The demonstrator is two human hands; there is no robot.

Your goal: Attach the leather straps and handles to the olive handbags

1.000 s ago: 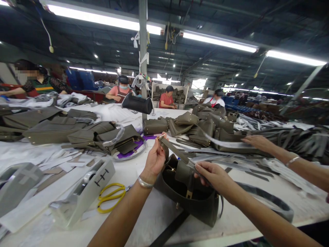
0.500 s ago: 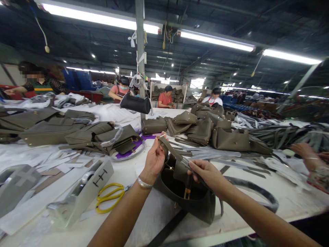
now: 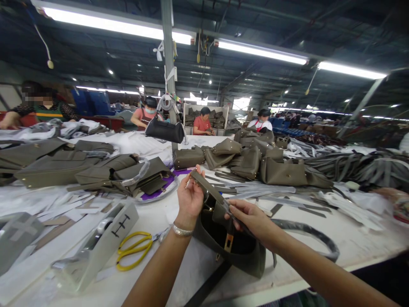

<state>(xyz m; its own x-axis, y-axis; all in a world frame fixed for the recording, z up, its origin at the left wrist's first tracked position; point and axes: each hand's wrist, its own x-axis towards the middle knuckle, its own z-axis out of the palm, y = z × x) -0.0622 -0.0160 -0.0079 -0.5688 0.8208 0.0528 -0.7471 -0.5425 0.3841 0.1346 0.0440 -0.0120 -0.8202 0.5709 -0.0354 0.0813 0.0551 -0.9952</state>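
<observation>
An olive-green leather handbag [image 3: 238,256] stands open on the white table [image 3: 204,281] in front of me. A flat olive strap [image 3: 209,190] rises from it. My left hand [image 3: 191,198] pinches the strap's upper end, fingers closed. My right hand [image 3: 251,218] grips the strap lower down, just above the bag's mouth and its gold clasp [image 3: 228,242]. A dark loop of handle [image 3: 315,236] lies on the table to the right of the bag.
Yellow scissors [image 3: 134,253] and a tape dispenser [image 3: 96,245] lie to my left. Piles of olive bags [image 3: 89,168] and more finished bags [image 3: 275,168] fill the table behind. Grey straps [image 3: 358,166] heap at the right. A black bag [image 3: 164,130] hangs on a pole. Other workers sit beyond.
A co-worker's arm that reached across the bags at the right has drawn back to the right edge. My hands keep hold of the strap, which has shifted slightly left.
</observation>
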